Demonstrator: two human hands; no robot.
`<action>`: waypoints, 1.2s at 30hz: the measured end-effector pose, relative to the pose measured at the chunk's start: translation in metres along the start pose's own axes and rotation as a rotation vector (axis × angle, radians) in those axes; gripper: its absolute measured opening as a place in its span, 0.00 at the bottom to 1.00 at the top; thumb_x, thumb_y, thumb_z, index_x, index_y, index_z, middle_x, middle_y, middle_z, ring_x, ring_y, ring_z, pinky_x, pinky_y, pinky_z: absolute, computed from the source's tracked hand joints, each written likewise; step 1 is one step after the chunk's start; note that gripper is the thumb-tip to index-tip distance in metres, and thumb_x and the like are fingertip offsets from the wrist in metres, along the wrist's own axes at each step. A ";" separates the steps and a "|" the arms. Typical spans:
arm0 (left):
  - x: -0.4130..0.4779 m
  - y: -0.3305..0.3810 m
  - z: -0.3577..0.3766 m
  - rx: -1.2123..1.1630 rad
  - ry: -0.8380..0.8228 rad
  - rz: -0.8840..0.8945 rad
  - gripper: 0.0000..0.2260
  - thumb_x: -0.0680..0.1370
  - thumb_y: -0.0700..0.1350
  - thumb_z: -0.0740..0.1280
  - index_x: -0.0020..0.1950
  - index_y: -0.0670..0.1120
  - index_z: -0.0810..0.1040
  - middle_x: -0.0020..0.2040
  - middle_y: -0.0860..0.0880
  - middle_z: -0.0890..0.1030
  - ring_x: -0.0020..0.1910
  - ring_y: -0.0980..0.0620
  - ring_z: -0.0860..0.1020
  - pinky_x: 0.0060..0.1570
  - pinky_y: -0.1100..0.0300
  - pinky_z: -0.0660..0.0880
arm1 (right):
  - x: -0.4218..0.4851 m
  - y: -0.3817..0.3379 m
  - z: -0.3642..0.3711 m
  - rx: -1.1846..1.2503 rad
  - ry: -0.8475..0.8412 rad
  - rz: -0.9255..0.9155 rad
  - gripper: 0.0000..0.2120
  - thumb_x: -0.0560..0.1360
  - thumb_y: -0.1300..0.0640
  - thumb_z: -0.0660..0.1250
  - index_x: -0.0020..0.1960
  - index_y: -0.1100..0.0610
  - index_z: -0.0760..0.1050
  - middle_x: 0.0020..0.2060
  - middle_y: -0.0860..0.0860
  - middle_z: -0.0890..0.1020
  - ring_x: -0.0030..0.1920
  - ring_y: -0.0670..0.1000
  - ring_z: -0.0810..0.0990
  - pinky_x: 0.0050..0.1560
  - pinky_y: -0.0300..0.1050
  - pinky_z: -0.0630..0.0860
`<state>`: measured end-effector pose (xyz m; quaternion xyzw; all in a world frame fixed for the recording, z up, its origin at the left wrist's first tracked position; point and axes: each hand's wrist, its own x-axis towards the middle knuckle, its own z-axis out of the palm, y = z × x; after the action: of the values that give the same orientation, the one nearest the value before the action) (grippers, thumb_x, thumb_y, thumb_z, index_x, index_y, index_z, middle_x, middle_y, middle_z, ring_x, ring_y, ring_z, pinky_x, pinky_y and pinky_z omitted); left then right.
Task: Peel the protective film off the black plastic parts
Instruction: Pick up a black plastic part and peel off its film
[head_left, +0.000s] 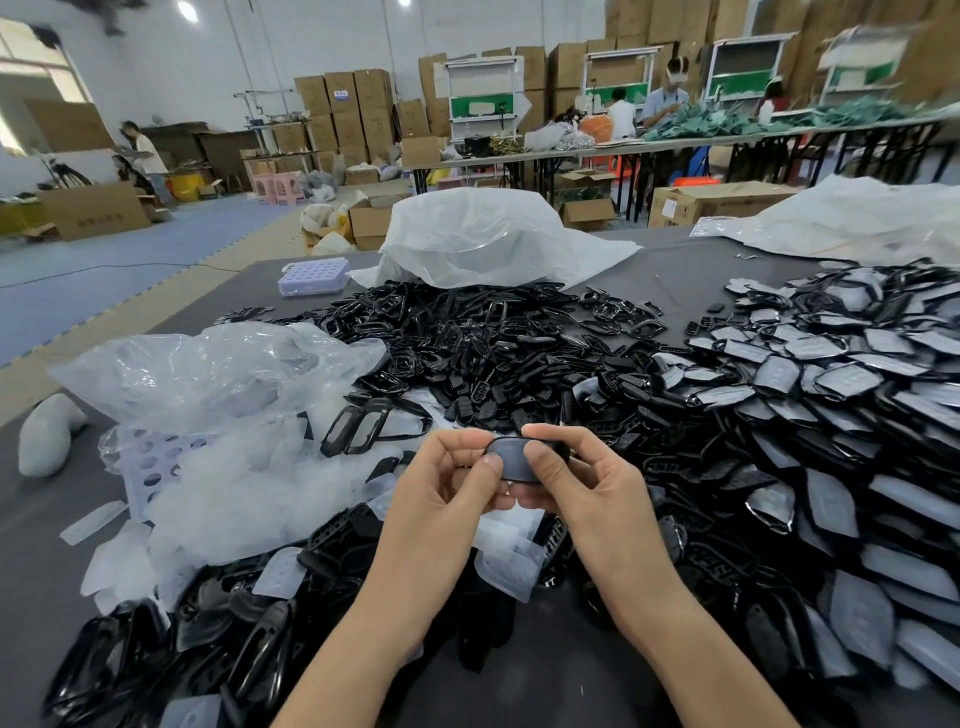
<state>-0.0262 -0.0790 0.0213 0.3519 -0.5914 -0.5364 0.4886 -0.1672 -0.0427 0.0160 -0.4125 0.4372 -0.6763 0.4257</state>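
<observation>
Head view: both forearms come in from the near edge of the worktop (675, 275) and meet above its near middle, wrists bent inward. The left hand (452, 483) and right hand (576, 478) hold one black plastic part (511, 457) between them, lifted off the worktop. The left thumb tip pinches the part's left end, with the other fingers curled behind it. The right thumb presses on its dull grey face, and the index finger hooks over the top edge. Film-covered parts (831, 389) are heaped along the right side and bare black parts (493, 343) across the middle. Loose peeled film (234, 493) lies toward the left edge, beside a clear bag (208, 369).
</observation>
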 end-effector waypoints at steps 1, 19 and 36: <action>0.000 0.000 -0.001 0.012 -0.018 -0.008 0.06 0.80 0.42 0.68 0.52 0.53 0.80 0.46 0.46 0.83 0.45 0.46 0.84 0.51 0.58 0.80 | 0.000 0.000 0.000 -0.009 -0.003 -0.009 0.06 0.77 0.55 0.71 0.49 0.46 0.84 0.41 0.54 0.87 0.38 0.49 0.86 0.42 0.36 0.80; -0.003 0.003 0.003 0.053 0.018 0.029 0.05 0.79 0.40 0.68 0.48 0.48 0.82 0.33 0.49 0.82 0.35 0.54 0.81 0.39 0.69 0.76 | 0.005 0.006 -0.001 0.129 -0.056 0.090 0.09 0.80 0.55 0.66 0.51 0.50 0.85 0.48 0.57 0.87 0.42 0.51 0.84 0.46 0.39 0.80; -0.009 0.005 0.009 0.206 -0.018 0.124 0.12 0.80 0.39 0.67 0.54 0.54 0.85 0.38 0.50 0.82 0.35 0.59 0.79 0.40 0.71 0.73 | 0.008 0.000 -0.013 0.105 -0.135 0.201 0.04 0.67 0.53 0.76 0.42 0.49 0.85 0.40 0.54 0.85 0.37 0.50 0.82 0.43 0.40 0.80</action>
<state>-0.0321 -0.0670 0.0245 0.3581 -0.6683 -0.4448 0.4768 -0.1815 -0.0467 0.0139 -0.3884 0.4106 -0.6229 0.5409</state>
